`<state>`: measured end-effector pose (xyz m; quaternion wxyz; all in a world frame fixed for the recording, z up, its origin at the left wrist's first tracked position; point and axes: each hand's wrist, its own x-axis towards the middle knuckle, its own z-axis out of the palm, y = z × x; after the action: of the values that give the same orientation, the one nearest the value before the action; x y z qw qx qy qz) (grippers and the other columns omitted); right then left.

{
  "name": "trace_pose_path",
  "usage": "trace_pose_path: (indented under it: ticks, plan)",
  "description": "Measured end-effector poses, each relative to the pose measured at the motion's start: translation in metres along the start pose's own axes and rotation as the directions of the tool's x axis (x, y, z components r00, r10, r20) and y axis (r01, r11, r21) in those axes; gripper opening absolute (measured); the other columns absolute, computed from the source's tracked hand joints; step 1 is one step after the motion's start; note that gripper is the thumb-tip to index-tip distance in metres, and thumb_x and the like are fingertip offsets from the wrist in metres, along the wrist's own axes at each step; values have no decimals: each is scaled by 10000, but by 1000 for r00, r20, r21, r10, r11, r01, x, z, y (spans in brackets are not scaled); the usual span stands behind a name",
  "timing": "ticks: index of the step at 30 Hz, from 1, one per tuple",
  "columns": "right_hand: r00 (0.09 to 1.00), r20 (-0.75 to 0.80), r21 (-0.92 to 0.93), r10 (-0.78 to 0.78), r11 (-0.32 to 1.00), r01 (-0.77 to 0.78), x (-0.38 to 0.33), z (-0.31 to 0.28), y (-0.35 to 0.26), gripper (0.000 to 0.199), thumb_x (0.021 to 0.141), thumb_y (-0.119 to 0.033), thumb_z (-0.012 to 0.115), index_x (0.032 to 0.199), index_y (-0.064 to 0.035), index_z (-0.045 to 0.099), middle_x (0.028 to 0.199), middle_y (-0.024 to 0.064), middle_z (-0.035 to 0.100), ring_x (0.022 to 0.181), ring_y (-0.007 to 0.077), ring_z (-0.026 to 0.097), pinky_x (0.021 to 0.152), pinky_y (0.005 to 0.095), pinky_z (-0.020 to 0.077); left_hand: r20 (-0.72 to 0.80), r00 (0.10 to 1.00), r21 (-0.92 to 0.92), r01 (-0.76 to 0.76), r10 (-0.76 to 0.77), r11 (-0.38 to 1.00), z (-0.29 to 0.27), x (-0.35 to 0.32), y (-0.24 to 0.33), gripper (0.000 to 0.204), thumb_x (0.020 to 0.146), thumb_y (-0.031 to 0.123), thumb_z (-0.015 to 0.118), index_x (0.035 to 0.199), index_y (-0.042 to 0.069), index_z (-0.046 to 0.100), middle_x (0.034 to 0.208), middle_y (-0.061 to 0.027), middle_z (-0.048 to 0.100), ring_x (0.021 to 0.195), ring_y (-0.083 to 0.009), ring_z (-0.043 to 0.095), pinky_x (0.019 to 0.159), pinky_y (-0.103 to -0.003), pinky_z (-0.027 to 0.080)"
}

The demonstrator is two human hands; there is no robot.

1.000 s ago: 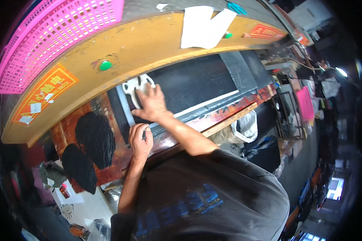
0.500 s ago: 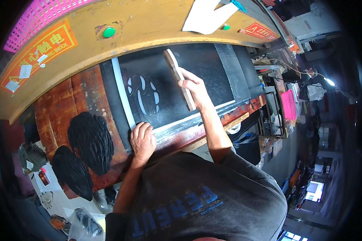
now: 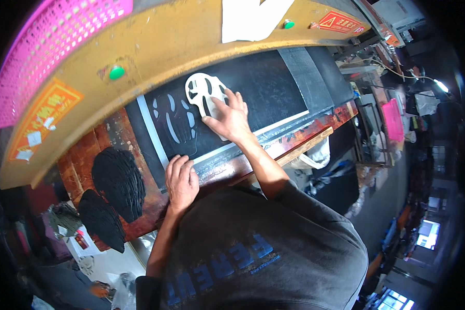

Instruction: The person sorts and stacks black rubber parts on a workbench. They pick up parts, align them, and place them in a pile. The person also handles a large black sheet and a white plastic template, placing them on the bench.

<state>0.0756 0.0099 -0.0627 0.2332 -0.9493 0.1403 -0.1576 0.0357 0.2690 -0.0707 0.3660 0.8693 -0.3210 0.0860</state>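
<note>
My right hand [image 3: 228,116] rests on a pale, sole-shaped cutting die [image 3: 197,82] with several curved openings. Its fingers are spread over the die, which lies flat on a black sheet [image 3: 266,85]. Just left of the die, the sheet carries a cut outline [image 3: 179,137] with several curved slots, pale underneath. My left hand [image 3: 182,183] lies at the sheet's near left corner, fingers stretched forward and touching its edge, with nothing visible in them. Whatever is under the right palm is hidden.
A yellow machine beam [image 3: 160,41] with green buttons spans the far side. Two stacks of black cut pieces [image 3: 118,181] sit on the worn reddish board [image 3: 77,165] at left. A pink basket [image 3: 62,51] stands on the beam. A wooden strip [image 3: 307,145] runs along the near right edge.
The die, held on edge in my right hand before, has come down flat onto the sheet beside the cut outline. My right hand's fingers have spread over it. My left hand stays at the corner.
</note>
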Motion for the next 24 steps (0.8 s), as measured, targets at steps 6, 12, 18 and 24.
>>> trace_pose_path:
  ticks: [6,12,18,24]
  plan:
    - [977,-28,272,210,942,-195,-51,-52,70,511,892,-320,757,1325,-52,710,1508,276,527,1418,440,476,1186,489,400,192,978,-295,138,-83,946,29,-43,36,137,944,111,673,1046,39,731,1022,-164,719,956,-381,702,849,-442,567]
    - [927,-3,700,375,662,-266,-96,-93,115,473,955,-254,746,1325,33,684,1298,224,712,1220,290,691,1047,384,533,40,997,-57,63,-61,996,69,-89,60,86,926,148,691,959,88,743,949,-123,711,908,-371,658,840,-463,531]
    - [669,-593,772,448,552,315,-73,-180,171,474,1084,-233,592,1505,-23,533,941,21,669,733,81,585,682,248,496,-144,988,145,81,-60,986,104,-105,49,154,905,226,734,836,107,666,847,-116,633,841,-373,621,753,-511,486]
    - [728,-656,415,198,900,129,-79,-144,216,322,1039,-222,629,1311,-62,691,856,47,585,816,155,587,756,332,519,-254,966,203,1,51,979,123,-91,32,184,956,240,709,843,104,655,809,-141,633,804,-409,620,734,-542,482]
